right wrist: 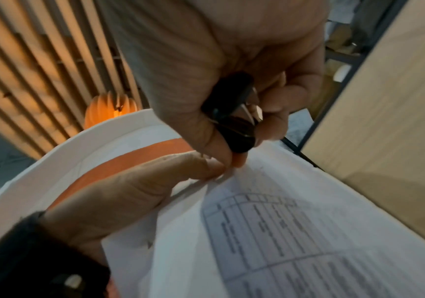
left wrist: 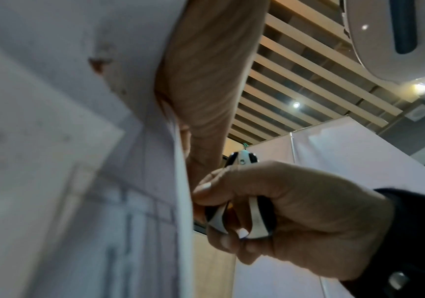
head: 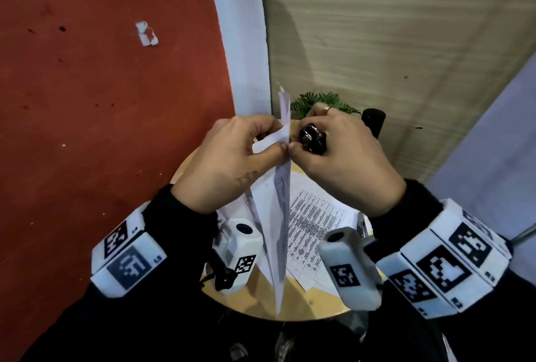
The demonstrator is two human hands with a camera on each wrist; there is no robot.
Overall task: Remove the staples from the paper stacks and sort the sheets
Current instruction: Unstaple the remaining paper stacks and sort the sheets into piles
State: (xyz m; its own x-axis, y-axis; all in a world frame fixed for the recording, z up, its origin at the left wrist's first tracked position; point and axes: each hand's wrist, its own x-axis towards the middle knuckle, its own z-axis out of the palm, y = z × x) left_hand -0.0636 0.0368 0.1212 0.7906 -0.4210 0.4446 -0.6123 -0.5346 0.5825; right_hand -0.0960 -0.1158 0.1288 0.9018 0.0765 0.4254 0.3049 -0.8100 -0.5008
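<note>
Printed paper stack (head: 280,202) edge-on, pinched by left hand (head: 232,158); right hand (head: 345,158) fingers around staple remover (head: 312,139).

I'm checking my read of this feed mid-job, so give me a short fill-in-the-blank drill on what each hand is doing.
1. The black staple remover is held in the ____ hand.
2. The left hand pinches the paper stack, which is held ____ the round table.
3. More printed sheets lie flat on the ____.

Missing words: right; above; table
</note>
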